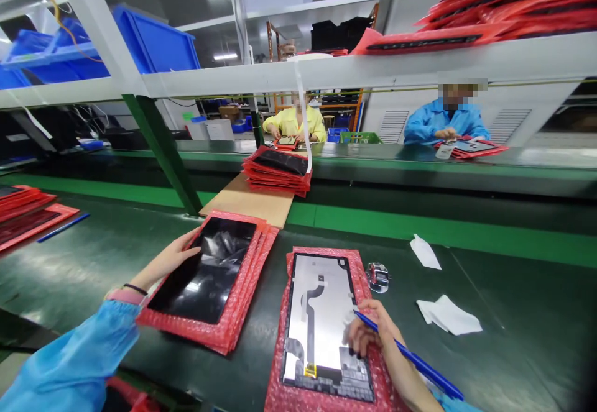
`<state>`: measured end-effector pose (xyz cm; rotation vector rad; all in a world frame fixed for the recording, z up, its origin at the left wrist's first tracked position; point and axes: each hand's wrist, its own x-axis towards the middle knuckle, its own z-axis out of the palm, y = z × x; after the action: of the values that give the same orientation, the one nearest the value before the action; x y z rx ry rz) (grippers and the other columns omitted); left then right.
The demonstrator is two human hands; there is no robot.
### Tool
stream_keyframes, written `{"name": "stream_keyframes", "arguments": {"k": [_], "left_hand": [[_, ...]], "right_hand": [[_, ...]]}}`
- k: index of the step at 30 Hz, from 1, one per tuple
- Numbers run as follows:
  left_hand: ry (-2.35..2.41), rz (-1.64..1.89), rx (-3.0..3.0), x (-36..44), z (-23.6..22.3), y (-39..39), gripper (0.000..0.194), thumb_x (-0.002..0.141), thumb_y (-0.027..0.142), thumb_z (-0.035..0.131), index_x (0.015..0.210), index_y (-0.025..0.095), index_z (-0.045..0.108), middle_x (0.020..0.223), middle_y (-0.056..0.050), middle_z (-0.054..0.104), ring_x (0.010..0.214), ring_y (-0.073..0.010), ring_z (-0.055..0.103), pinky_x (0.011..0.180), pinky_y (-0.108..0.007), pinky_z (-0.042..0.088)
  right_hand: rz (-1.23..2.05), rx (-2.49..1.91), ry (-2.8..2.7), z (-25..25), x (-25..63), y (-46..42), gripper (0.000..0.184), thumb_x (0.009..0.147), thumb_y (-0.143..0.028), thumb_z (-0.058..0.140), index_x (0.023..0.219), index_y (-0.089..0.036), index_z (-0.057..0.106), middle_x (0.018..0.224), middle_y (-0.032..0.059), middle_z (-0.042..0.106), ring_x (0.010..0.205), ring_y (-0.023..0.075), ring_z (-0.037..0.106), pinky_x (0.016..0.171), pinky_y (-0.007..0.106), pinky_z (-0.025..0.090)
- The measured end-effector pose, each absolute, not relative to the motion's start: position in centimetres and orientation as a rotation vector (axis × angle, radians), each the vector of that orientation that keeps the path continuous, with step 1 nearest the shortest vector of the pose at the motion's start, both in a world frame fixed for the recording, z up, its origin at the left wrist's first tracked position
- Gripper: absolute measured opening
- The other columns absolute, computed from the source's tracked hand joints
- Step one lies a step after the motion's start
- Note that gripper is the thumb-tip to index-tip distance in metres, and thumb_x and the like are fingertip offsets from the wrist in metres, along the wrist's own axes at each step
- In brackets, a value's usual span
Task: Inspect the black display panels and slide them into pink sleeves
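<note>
My left hand is at the upper left edge of a black tablet screen, its thumb on the glass and the other fingers along the edge, partly hidden. That screen lies face up on a stack of red bubble-wrap bags. In my right hand is a slim blue pen-like stick, its tip pointing up and left. Beneath that hand, a second screen panel lies back side up, showing a silver surface and dark flex cables, on another red bubble-wrap bag.
A clear and silver small object and white wipes lie to the right. Ahead, wrapped screens are stacked on a brown board. A green post and white shelf stand in front. Two co-workers sit across.
</note>
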<state>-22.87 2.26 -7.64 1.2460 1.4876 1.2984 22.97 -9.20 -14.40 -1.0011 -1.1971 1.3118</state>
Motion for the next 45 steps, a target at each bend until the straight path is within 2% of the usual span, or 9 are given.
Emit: {"name": "stream_keyframes", "arguments": {"k": [3,7,10,20,26,30,34,39,45], "left_hand": [[1.503,1.356,1.307,-19.5,-7.4,2.1,0.05,0.051,0.03,0.076,0.098,0.02,0.065,0.14,-0.013,0.053,0.147,-0.0377,0.016,0.12,-0.051,0.012],[1.285,1.189,1.309,-11.6,-8.9,-0.6,0.045,0.062,0.035,0.073,0.104,0.02,0.063,0.108,-0.009,0.068,0.112,-0.0292,0.059,0.105,-0.046,0.04],[1.112,0.962,1.198,-6.0,-10.5,-3.1,0.038,0.063,0.03,0.072,0.099,0.018,0.066,0.093,-0.008,0.069,0.084,-0.0227,0.065,0.079,-0.038,0.053],[1.086,0.837,0.93,-2.6,-11.4,-3.8,0.027,0.059,0.011,0.067,0.085,0.015,0.063,0.092,-0.005,0.062,0.085,-0.0171,0.059,0.079,-0.03,0.044],[1.099,0.788,0.84,-2.8,-11.4,-3.0,0.034,0.058,0.014,0.071,0.089,0.015,0.058,0.077,-0.003,0.064,0.075,-0.017,0.061,0.075,-0.031,0.043],[1.071,0.796,0.842,-2.4,-10.3,-2.2,0.035,0.06,0.021,0.077,0.088,0.017,0.057,0.069,0.0,0.064,0.061,-0.0136,0.059,0.063,-0.028,0.039],[0.932,0.855,0.891,0.1,-9.5,-2.0,0.034,0.057,0.018,0.078,0.086,0.015,0.06,0.08,-0.005,0.069,0.07,-0.0183,0.065,0.07,-0.03,0.047],[0.922,1.057,0.924,2.5,-9.7,-2.2,0.042,0.059,0.01,0.067,0.099,0.017,0.056,0.093,-0.006,0.071,0.09,-0.0248,0.068,0.081,-0.035,0.051],[0.866,1.277,1.165,1.0,-5.5,-2.6,0.05,0.074,0.017,0.069,0.121,0.021,0.052,0.115,-0.005,0.069,0.108,-0.0242,0.065,0.091,-0.032,0.049]], "right_hand": [[1.16,-1.184,-1.332,-14.3,22.8,-9.0,0.037,0.087,-0.057,0.056,0.08,-0.021,0.056,0.067,0.0007,0.064,0.055,0.0135,0.057,0.052,0.024,0.043],[0.917,-1.394,-1.565,-14.6,22.6,-9.2,0.034,0.084,-0.047,0.06,0.063,-0.021,0.053,0.057,-0.0007,0.059,0.055,0.0149,0.055,0.055,0.026,0.04],[0.831,-1.436,-1.629,-14.7,22.1,-9.4,0.036,0.078,-0.041,0.063,0.053,-0.022,0.044,0.049,-0.0043,0.049,0.05,0.0129,0.046,0.052,0.026,0.033],[0.755,-1.412,-1.74,-14.6,21.5,-9.6,0.033,0.08,-0.032,0.056,0.054,-0.023,0.039,0.05,-0.0055,0.044,0.05,0.0128,0.043,0.054,0.027,0.034],[0.839,-1.403,-1.637,-14.8,21.6,-9.4,0.036,0.078,-0.036,0.06,0.053,-0.023,0.038,0.051,-0.0055,0.041,0.05,0.013,0.041,0.054,0.027,0.032],[0.98,-1.359,-1.49,-15.2,21.9,-8.9,0.042,0.078,-0.051,0.062,0.055,-0.023,0.04,0.048,-0.0049,0.044,0.047,0.0129,0.042,0.051,0.026,0.034],[1.123,-1.256,-1.367,-15.5,21.9,-8.3,0.05,0.078,-0.068,0.057,0.064,-0.022,0.045,0.051,-0.0043,0.05,0.042,0.0093,0.037,0.044,0.023,0.033],[1.114,-1.161,-1.319,-14.5,22.9,-8.4,0.051,0.075,-0.066,0.065,0.06,-0.02,0.051,0.044,-0.0079,0.037,0.041,0.0077,0.032,0.044,0.022,0.027],[0.904,-1.006,-1.135,-9.3,25.6,-8.7,0.033,0.079,-0.053,0.07,0.09,-0.022,0.069,0.067,0.0009,0.065,0.052,0.0118,0.054,0.046,0.021,0.041]]}}
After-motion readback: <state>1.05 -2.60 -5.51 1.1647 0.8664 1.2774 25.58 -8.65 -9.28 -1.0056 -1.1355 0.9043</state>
